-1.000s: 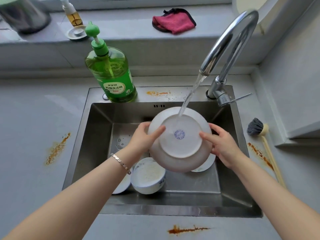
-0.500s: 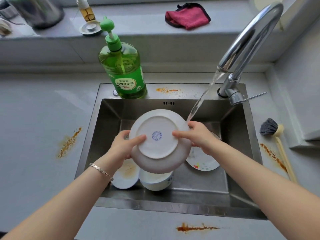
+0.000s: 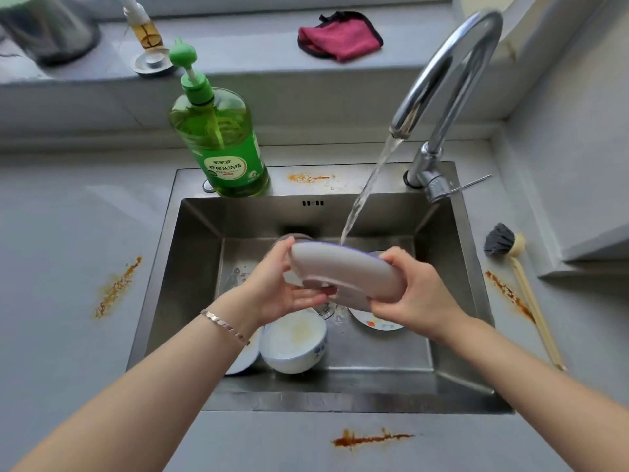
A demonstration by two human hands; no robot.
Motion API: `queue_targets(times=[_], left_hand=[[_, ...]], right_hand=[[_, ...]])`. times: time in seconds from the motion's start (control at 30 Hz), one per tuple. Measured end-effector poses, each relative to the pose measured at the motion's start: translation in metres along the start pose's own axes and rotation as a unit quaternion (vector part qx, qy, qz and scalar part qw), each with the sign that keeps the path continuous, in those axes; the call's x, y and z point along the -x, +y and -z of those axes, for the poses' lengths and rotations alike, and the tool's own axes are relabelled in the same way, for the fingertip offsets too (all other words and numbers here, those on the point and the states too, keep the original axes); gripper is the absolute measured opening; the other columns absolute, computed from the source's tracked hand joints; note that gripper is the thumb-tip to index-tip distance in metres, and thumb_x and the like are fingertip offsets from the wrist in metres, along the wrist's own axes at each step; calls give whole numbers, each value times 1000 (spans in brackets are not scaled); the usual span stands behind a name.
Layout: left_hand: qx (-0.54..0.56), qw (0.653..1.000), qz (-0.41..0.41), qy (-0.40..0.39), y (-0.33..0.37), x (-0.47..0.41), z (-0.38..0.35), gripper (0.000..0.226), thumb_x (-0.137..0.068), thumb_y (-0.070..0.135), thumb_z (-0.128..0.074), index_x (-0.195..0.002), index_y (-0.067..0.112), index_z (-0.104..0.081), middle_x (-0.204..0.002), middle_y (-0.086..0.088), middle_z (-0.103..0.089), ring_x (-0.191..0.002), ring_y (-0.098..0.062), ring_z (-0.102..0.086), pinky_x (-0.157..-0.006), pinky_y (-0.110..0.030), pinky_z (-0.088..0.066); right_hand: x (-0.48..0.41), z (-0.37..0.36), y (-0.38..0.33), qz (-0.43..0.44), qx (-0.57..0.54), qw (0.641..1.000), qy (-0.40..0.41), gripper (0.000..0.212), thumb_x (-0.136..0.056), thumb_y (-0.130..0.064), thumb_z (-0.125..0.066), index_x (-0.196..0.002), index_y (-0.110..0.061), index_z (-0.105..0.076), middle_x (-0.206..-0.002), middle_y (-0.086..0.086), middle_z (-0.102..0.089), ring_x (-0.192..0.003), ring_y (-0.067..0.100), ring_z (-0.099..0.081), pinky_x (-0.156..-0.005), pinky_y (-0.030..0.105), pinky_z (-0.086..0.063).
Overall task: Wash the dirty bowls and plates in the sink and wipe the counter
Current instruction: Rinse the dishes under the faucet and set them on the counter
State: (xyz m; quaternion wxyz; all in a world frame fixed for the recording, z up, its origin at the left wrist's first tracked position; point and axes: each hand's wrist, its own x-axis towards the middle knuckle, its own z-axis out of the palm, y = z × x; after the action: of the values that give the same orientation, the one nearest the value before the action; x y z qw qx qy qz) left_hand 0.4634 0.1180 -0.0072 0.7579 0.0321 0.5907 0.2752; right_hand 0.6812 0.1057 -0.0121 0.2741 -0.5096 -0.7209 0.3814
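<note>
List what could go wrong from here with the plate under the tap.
1. The wet plate, gripped only at its edges by the left hand and right hand, may slip and chip the bowl lying below in the sink.
2. The water stream strikes the tilted plate's far rim, so it may splash onto the counter.
</note>
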Motion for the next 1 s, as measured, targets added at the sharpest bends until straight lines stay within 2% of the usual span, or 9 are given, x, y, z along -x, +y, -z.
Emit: queue_targets(times=[0.17, 0.3, 0.33, 0.4, 0.5, 0.67, 0.77, 0.9, 1.0], left_hand=[[-27, 1000, 2, 13, -8, 1, -2, 30, -85, -2, -34, -109, -4, -51, -88, -24, -63, -61, -35, -66, -48, -39, -57], [-80, 986, -141, 30, -17, -2, 0, 65, -79, -13, -31, -129, 25, -45, -105, -14, -59, -60, -30, -63, -49, -36, -56], [-98, 978, -179, 36, -17, -2, 1, 69, -79, -14, -32, -129, 32, -43, -105, -10, -59, -60, -28, -63, -48, -33, -55], [-120, 965, -231, 36, -16, -1, 4, 77, -79, -18, -35, -129, 40, -40, -103, -5, -61, -60, -23, -61, -48, -30, -53], [-107, 959, -262, 13, -15, 1, 7, 85, -75, -23, -33, -129, 42, -42, -86, 1, -65, -68, -30, -53, -52, -31, -50], [-44, 967, -249, -13, -9, -6, 13, 84, -76, -26, -31, -128, 40, -43, -116, 0, -53, -94, -32, -58, -58, -38, -54], [-132, 969, -209, 28, -12, -16, 20, 70, -83, -16, -41, -131, 34, -42, -101, -6, -63, -76, -25, -63, -57, -34, -54], [-392, 896, -188, 92, -22, -31, 35, 55, -88, 2, -50, -138, 24, -40, -124, -7, -58, -76, -9, -56, -55, -12, -44], [-510, 827, -199, 129, -30, -39, 48, 48, -90, 11, -46, -137, 21, -42, -132, -4, -53, -98, -11, -57, -72, -17, -47]], right_hand=[[16, -7, 19, 193, 109, 975, -19, 28, -54, 7, -75, -78, -3, -64, -76, 6, -65, -75, 11, -50, -70, 19, -41], [27, -12, 39, -36, -19, 999, -28, 51, -62, -10, -67, -109, -24, -53, -117, -10, -49, -113, -2, -39, -99, 12, -30], [26, -13, 41, -158, -110, 981, -29, 61, -64, -15, -66, -120, -26, -46, -125, -10, -43, -118, 0, -36, -101, 13, -28], [19, -16, 45, -342, -375, 861, -37, 62, -77, -13, -62, -134, -18, -38, -130, 2, -49, -112, 15, -51, -96, 25, -43], [5, -20, 45, -388, -544, 744, -23, 30, -93, -18, -47, -123, -16, -53, -108, 5, -66, -88, 21, -64, -76, 35, -56], [-4, -8, 37, -310, -563, 766, 4, 36, -76, -9, -56, -110, -20, -59, -94, -1, -72, -74, 16, -68, -62, 32, -58], [-11, 7, 34, -289, -497, 818, 25, 34, -80, -3, -55, -110, -19, -57, -87, -2, -73, -70, 16, -69, -56, 29, -57], [-22, 24, 29, -282, -294, 913, 20, 48, -85, -2, -60, -120, -33, -51, -76, 0, -70, -63, 8, -67, -51, 26, -55], [-29, 26, 26, -268, -191, 944, -13, 50, -83, -6, -64, -123, -35, -53, -66, 2, -66, -54, 2, -63, -48, 23, -53]])
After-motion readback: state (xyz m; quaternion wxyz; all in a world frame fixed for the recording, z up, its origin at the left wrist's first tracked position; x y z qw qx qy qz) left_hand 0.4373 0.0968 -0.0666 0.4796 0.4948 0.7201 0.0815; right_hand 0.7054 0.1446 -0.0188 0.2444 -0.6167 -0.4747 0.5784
